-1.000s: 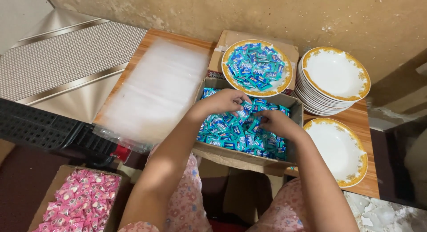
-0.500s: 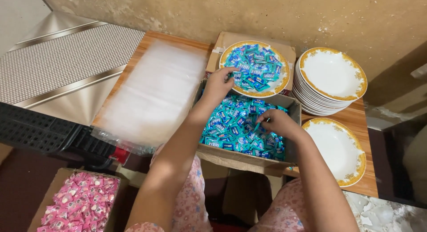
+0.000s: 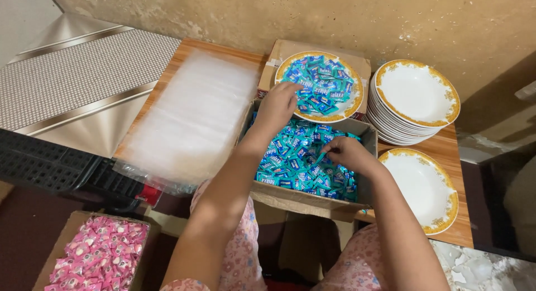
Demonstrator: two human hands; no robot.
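A wooden table (image 3: 455, 143) stands against a rough wall. A stack of clear plastic bags (image 3: 192, 115) covers its left end, and two cardboard boxes sit at the middle, one (image 3: 326, 50) by the back edge, one (image 3: 304, 199) overhanging the front. A pile of white plates (image 3: 416, 95) fills the back right corner, with a single plate (image 3: 427, 190) at the front right corner.

- Two bare forearms come in from the near edge, with no sleeves showing on either one.
- The left hand (image 3: 277, 106) wears no glove, ring or bracelet that can be seen.
- The right hand (image 3: 347, 154) is likewise bare, and its wrist carries no watch or band.
- Both knees, near the bottom edge, are covered in a light pink fabric (image 3: 240, 257) printed with a small, pale floral pattern.
- The fabric looks soft and loose, with gentle folds.
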